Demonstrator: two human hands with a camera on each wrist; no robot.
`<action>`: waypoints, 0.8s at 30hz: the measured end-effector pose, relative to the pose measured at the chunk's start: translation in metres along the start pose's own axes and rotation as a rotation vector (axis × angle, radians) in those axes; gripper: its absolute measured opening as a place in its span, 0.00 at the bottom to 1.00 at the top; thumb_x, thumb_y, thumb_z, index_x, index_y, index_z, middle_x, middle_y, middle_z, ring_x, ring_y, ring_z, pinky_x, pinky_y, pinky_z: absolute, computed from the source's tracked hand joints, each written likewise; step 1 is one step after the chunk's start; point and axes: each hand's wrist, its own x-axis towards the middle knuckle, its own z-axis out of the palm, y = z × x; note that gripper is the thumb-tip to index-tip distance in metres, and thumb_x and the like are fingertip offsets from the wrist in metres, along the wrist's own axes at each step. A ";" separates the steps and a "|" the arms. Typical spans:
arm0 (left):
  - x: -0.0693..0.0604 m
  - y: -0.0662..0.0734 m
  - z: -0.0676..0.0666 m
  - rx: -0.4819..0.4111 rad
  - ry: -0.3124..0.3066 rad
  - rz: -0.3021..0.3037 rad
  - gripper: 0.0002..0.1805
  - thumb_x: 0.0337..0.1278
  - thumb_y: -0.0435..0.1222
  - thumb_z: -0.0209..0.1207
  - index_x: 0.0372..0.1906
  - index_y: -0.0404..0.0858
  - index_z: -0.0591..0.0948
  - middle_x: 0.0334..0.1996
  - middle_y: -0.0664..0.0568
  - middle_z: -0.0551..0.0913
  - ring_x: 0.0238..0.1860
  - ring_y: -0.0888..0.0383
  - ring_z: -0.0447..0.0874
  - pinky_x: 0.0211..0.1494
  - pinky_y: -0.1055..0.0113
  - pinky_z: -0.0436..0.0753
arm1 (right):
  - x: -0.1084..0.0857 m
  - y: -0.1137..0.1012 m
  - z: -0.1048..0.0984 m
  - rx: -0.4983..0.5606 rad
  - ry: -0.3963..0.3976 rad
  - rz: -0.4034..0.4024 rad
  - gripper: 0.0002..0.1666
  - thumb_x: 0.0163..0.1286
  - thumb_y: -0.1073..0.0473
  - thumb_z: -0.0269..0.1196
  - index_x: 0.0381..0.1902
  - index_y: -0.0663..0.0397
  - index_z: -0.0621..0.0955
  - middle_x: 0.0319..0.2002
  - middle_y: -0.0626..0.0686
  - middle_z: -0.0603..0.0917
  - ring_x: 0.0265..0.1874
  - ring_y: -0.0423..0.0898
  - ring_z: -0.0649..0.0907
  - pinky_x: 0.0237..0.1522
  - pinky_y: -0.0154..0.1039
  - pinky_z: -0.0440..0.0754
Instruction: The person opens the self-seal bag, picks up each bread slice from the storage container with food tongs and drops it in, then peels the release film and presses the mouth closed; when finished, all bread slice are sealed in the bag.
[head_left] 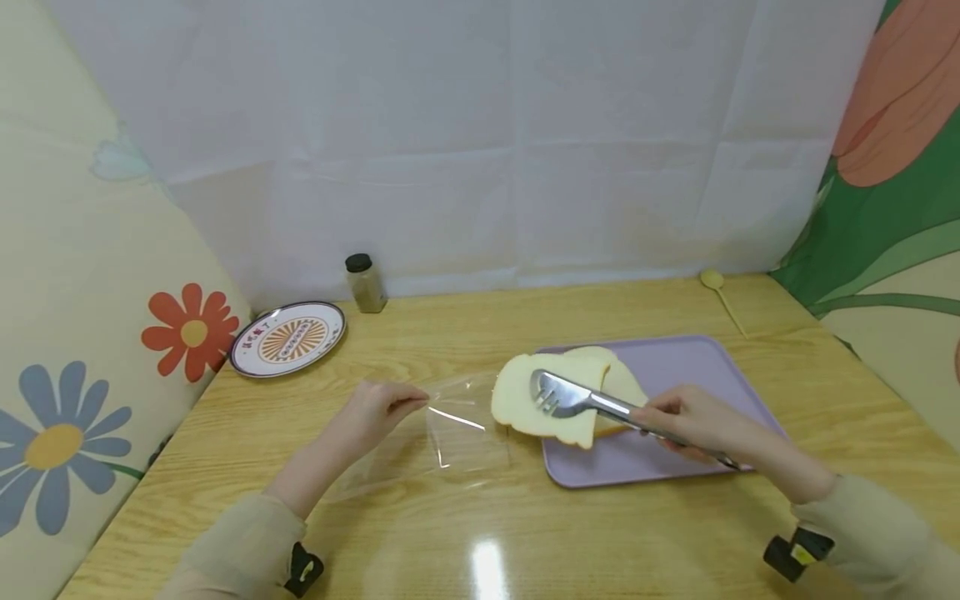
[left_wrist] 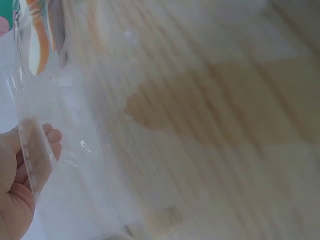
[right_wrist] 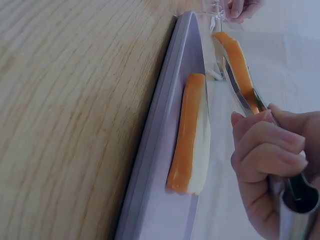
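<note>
Clear plastic bag (head_left: 467, 433): spreading over the wooden table (head_left: 442, 337) between the left hand (head_left: 375, 412) and the bread, its right end meeting the slice's edge in the head view; whether they are touching, I cannot tell.
Left hand: pinching the film's edge, thumb and fingertips drawn together.
Right hand (head_left: 697, 421): wrapping its fingers round the metal tongs (head_left: 617, 408), whose jaws are gripping the upper slice (head_left: 517, 387), parting only by its thickness.
Upper slice: hanging over the left side of the purple tray (head_left: 701, 367) and jutting past its rim.
Lower slice (head_left: 624, 385): lying on the tray, apart from the held one in the right wrist view.
Steady handling: probably calling for a light, even squeeze and a level slice, as soft bread may be denting under metal; the film likely wants spreading, since a slack edge could be snagging a corner.
Tray rim: sitting below the slice, so low travel may risk scraping.
Moving room: wood is showing in front of the bag; the plate (head_left: 251, 362) and jar (head_left: 367, 290) are standing well apart at back left, the spoon (head_left: 723, 298) lying beyond the tray.
</note>
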 end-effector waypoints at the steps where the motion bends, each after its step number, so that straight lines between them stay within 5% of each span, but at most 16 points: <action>1: 0.000 0.000 0.000 -0.002 0.002 0.003 0.04 0.49 0.28 0.65 0.33 0.34 0.87 0.29 0.48 0.88 0.30 0.55 0.87 0.33 0.65 0.85 | 0.002 -0.001 0.001 -0.014 -0.009 -0.011 0.24 0.69 0.43 0.55 0.32 0.60 0.82 0.12 0.46 0.72 0.07 0.37 0.64 0.07 0.27 0.62; 14: 0.001 0.001 -0.001 0.010 -0.014 -0.010 0.05 0.50 0.29 0.64 0.34 0.35 0.87 0.31 0.47 0.88 0.32 0.54 0.88 0.36 0.63 0.86 | 0.026 -0.013 0.004 -0.043 -0.157 -0.071 0.23 0.70 0.45 0.55 0.31 0.58 0.84 0.11 0.46 0.72 0.04 0.36 0.65 0.07 0.30 0.64; 24: 0.001 0.004 0.000 0.014 -0.004 0.002 0.05 0.50 0.29 0.65 0.33 0.36 0.87 0.30 0.48 0.88 0.31 0.55 0.87 0.35 0.65 0.86 | 0.046 -0.014 0.007 0.029 -0.226 -0.036 0.28 0.70 0.47 0.56 0.27 0.71 0.78 0.10 0.45 0.72 0.04 0.35 0.65 0.07 0.28 0.63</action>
